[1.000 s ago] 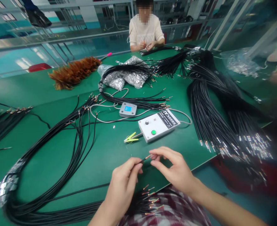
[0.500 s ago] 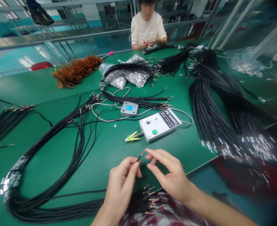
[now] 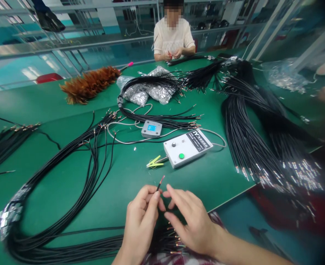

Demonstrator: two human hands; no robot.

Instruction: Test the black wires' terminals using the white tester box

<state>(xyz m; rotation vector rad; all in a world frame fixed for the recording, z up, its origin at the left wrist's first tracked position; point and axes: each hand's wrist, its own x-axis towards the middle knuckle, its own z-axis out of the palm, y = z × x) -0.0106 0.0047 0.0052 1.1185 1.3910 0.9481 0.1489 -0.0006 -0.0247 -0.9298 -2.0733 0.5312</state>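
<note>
My left hand (image 3: 142, 217) pinches a thin black wire (image 3: 159, 183) whose stripped tip points up and away from me. My right hand (image 3: 188, 219) lies beside it, fingers stretched toward the wire's end and touching the left fingers. Below both hands, a bundle of black wires with copper ends (image 3: 168, 239) lies over my lap at the table's near edge. A white tester box with a green button (image 3: 188, 147) and a yellow-green clip (image 3: 154, 162) sits just beyond my hands.
Large loops of black cable (image 3: 68, 176) lie left, and a thick cable heap (image 3: 259, 125) lies right. A small grey meter (image 3: 151, 129), silver bags (image 3: 146, 90) and a brown feather duster (image 3: 89, 84) lie farther back. A person in a white top (image 3: 173, 38) works opposite.
Both hands have drawn closer to me. The wire tip has turned from pointing right to pointing up, and the right fingers have closed in on the left hand.
</note>
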